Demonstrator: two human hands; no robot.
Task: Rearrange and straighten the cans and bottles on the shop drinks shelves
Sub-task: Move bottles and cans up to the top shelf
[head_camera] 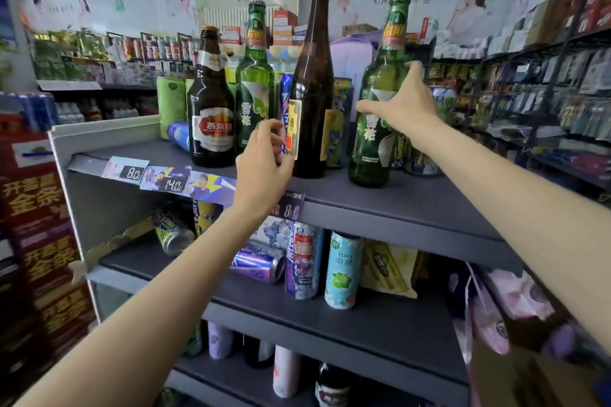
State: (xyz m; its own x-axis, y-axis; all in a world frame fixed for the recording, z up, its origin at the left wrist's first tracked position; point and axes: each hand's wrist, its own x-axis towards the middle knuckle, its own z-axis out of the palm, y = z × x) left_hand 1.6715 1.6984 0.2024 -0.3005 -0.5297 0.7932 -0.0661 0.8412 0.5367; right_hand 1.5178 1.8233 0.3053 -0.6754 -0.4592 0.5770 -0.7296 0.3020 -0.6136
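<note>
Four glass bottles stand along the front of the grey top shelf [413,205]. From the left they are a brown bottle with a red label [211,102], a green bottle [254,82], a tall brown bottle [314,82] and a second green bottle [380,129]. The second green bottle leans with its neck to the right. My right hand [401,104] grips it at the shoulder, thumb across the front. My left hand [264,162] has curled fingers on the tall brown bottle's yellow label, low down. Upright cans [342,99] stand behind the bottles.
A blue can [178,134] lies on its side at the top shelf's back left. The middle shelf [330,314] has two toppled cans [172,231] [259,263], upright cans [342,269] and a snack bag [388,271]. Red boxes [36,241] stand left, pink bags [496,314] right.
</note>
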